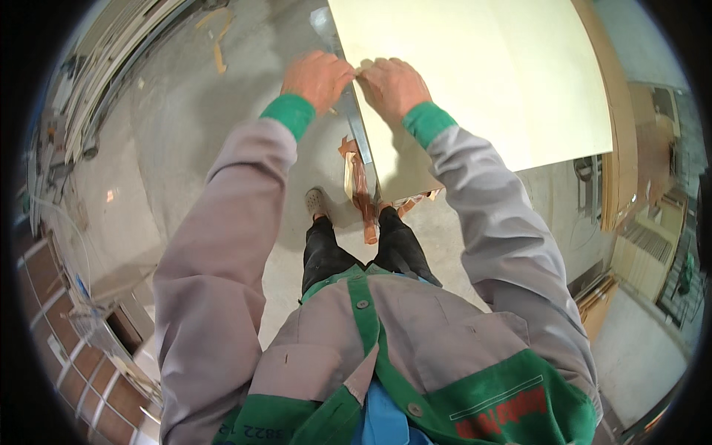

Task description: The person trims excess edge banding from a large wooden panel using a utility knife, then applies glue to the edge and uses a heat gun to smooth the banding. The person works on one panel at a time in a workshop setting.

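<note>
Head view: our hands meet at the panel edge.
At twelve o'clock, our left hand [317, 78] and right hand [393, 85] pinch film at the cream panel [482, 81].

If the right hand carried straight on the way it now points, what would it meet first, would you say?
The right hand already sits at the edge of the pale cream panel; going on, it would likely slide over that panel's face, though depth is unclear.

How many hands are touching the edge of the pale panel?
2: the left hand and the right hand meet side by side at the near left edge of the pale panel, pinching something too small to tell.
</note>
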`<act>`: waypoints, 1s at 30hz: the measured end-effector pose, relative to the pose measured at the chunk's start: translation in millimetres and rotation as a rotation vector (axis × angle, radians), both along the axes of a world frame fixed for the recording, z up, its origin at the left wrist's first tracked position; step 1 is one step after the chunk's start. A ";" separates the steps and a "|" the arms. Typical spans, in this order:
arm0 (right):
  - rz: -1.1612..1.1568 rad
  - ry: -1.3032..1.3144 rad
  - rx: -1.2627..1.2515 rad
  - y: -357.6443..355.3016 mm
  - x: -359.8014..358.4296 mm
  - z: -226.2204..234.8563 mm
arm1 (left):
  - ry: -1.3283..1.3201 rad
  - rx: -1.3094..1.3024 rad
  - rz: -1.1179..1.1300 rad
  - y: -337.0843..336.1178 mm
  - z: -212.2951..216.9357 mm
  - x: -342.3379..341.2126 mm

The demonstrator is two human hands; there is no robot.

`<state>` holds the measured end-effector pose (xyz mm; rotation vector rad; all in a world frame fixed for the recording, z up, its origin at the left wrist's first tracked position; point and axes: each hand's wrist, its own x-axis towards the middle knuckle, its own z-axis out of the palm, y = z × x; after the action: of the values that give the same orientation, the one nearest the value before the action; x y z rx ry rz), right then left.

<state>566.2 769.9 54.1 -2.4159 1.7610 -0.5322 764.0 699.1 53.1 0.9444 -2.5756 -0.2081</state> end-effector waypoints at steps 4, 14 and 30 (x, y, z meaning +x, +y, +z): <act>0.268 -0.146 -0.198 88.0 -3.1 -13.4 | 0.164 0.148 0.048 121.6 -2.3 14.5; 0.375 -0.240 0.006 53.2 -26.3 -4.2 | 0.129 0.182 0.319 137.8 6.7 -8.4; 0.476 -0.280 -0.062 81.9 -25.2 -5.9 | 0.029 0.074 0.448 179.1 25.9 -15.8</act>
<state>540.9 851.7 48.2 -2.5244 1.0288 -0.8158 748.2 878.2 78.9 1.4995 -2.2688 -0.1886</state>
